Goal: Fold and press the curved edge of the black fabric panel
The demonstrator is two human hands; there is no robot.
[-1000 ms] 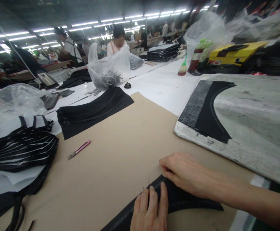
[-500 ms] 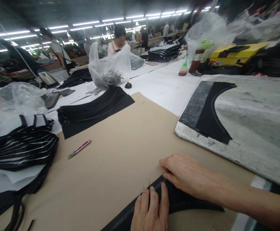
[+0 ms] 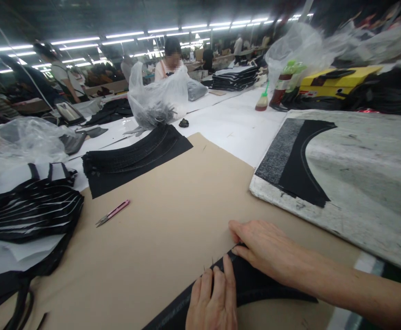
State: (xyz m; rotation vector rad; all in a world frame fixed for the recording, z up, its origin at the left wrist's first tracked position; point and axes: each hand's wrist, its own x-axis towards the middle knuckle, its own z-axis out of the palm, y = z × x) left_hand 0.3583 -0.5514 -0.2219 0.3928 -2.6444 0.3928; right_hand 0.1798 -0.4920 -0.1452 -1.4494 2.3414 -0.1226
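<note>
A curved black fabric piece (image 3: pixel 255 286) lies on the brown cardboard sheet (image 3: pixel 166 220) at the near edge. My left hand (image 3: pixel 212 302) rests flat on its left part, fingers together and stretched out. My right hand (image 3: pixel 265 250) lies over the piece's upper end, fingers bent down onto the fabric edge, thumb tucked under. Whether it pinches the cloth is hidden.
Pink thread snips (image 3: pixel 113 213) lie left of centre. A stack of curved black pieces (image 3: pixel 131 156) sits behind, striped black fabric (image 3: pixel 28 211) at left. A grey worn board (image 3: pixel 359 178) with a black piece (image 3: pixel 295 160) is at right. Plastic bags, bottles (image 3: pixel 279 85) and other workers stand beyond.
My hands stay on the black piece; the left fingers shifted slightly. A person in the left background walked further left.
</note>
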